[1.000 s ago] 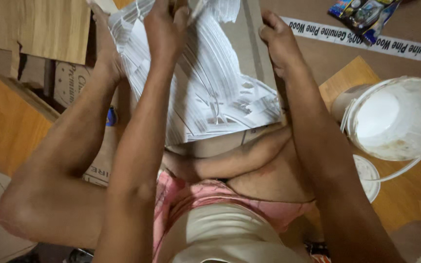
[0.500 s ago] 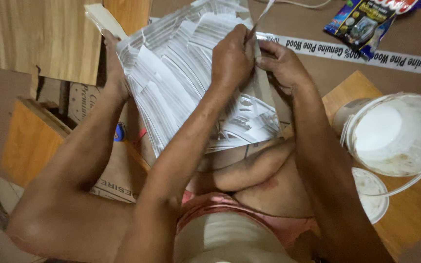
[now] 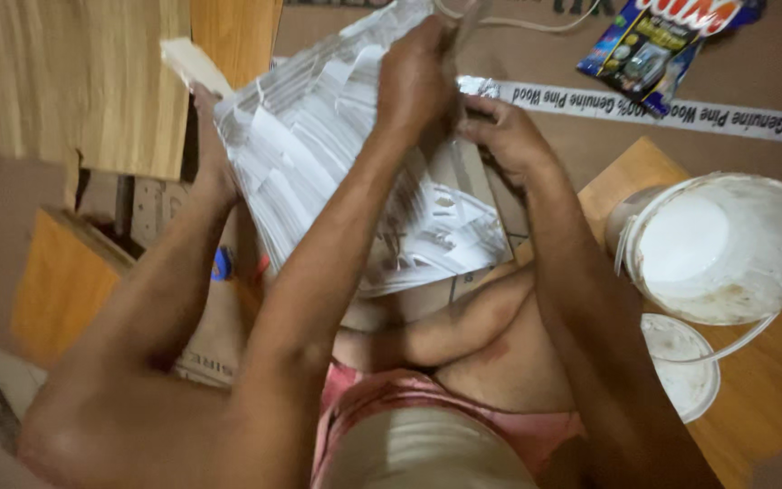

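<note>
A crinkled bundle of white strips in a shiny wrapper (image 3: 319,154) rests over my lap, propped against my raised left leg (image 3: 183,263). My left hand (image 3: 418,77) is closed on the bundle's top edge. Right beside it, my right hand (image 3: 504,136) pinches the silvery wrapper edge, and the two hands touch. A piece of cardboard (image 3: 459,172) shows behind the bundle.
A white bucket (image 3: 726,244) stands at the right with its white lid (image 3: 681,362) below it, both on a wooden board. Wood-grain panels (image 3: 74,81) lie at the upper left. A colourful blister pack (image 3: 662,45) and a white cable (image 3: 518,23) lie on the brown floor covering.
My hands, apart on the bundle's top edge a second ago, have come together at its upper right. The bundle has shifted slightly left and up in view.
</note>
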